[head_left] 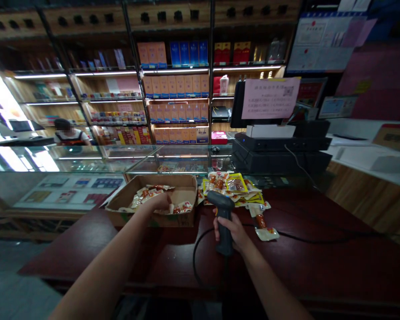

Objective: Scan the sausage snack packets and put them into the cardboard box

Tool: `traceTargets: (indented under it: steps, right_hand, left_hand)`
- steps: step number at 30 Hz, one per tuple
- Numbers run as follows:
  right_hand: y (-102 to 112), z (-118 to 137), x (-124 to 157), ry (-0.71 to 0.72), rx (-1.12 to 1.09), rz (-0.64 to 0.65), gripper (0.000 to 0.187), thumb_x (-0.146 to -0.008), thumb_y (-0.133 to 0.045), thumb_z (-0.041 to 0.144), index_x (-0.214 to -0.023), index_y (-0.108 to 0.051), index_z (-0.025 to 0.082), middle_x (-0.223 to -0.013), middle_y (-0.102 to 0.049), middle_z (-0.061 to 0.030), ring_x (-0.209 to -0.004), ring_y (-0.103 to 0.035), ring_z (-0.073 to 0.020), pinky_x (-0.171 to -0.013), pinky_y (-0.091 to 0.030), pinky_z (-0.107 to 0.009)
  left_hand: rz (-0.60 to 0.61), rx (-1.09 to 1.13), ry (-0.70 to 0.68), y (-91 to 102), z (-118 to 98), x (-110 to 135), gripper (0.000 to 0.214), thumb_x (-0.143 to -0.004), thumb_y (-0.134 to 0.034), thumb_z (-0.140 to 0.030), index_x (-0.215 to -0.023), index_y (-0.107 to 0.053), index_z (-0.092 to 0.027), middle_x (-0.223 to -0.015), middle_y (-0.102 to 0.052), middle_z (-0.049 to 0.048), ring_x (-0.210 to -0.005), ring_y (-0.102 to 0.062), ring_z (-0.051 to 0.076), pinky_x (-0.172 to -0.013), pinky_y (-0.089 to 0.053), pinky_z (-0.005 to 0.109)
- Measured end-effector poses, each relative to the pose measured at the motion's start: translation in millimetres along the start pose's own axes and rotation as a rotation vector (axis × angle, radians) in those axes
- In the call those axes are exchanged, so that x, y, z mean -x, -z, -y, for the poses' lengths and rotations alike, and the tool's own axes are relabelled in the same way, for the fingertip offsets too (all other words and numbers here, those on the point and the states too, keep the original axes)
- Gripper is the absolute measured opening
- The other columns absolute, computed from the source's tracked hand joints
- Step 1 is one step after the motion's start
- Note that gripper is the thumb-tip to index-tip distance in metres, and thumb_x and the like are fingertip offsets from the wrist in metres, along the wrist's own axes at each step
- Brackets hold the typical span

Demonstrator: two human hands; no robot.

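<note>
My right hand (232, 231) is closed round the grip of a black corded barcode scanner (222, 209), held upright above the dark red counter (320, 249). My left hand (159, 201) reaches into an open cardboard box (183, 218) and rests on the small snack packets (146, 193) inside; its fingers are mostly hidden among them. A loose heap of snack packets (235, 184) lies on the counter just beyond the scanner, and two single packets (264, 226) lie to the right of my right hand.
A black till with a screen and a pink paper notice (270, 98) stands at the back right. A glass display case (86, 164) runs along the left. Shelves of boxed goods (176, 84) fill the back wall. A person (68, 133) sits far left.
</note>
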State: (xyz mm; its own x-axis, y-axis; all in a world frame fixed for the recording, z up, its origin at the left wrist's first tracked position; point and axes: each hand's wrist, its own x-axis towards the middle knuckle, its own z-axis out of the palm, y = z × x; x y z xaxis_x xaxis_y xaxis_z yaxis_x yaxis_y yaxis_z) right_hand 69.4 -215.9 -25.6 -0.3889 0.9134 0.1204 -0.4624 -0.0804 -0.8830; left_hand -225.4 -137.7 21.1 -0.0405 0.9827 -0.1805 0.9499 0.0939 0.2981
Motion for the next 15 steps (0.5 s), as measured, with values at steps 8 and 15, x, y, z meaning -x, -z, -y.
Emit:
traceTargets:
  steps: [8,15]
  right_hand:
    - [13.0,-17.2,-2.0,0.021,-0.062,0.055,0.035,-0.07,-0.068,0.035,-0.097,-0.055,0.017,-0.061,-0.061,0.0027,-0.04,-0.055,-0.0103,-0.038,-0.047,-0.021]
    - [13.1,-20.6,-4.1,0.009,-0.055,0.068,0.036,-0.069,-0.068,0.036,-0.097,-0.054,0.016,-0.06,-0.061,0.0025,-0.039,-0.055,-0.0109,-0.036,-0.046,-0.022]
  left_hand:
    - [-0.083,0.179,-0.108,3.3,11.5,-9.4,0.008,-0.06,-0.06,-0.024,-0.056,-0.057,-0.017,-0.053,-0.057,-0.0003,-0.058,-0.053,0.015,-0.058,-0.039,0.024]
    - [-0.481,0.969,-0.052,2.8,-5.1,-18.5,0.022,-0.07,-0.057,-0.036,-0.066,-0.046,-0.018,-0.055,-0.049,-0.0041,-0.05,-0.047,0.01,-0.05,-0.038,0.021]
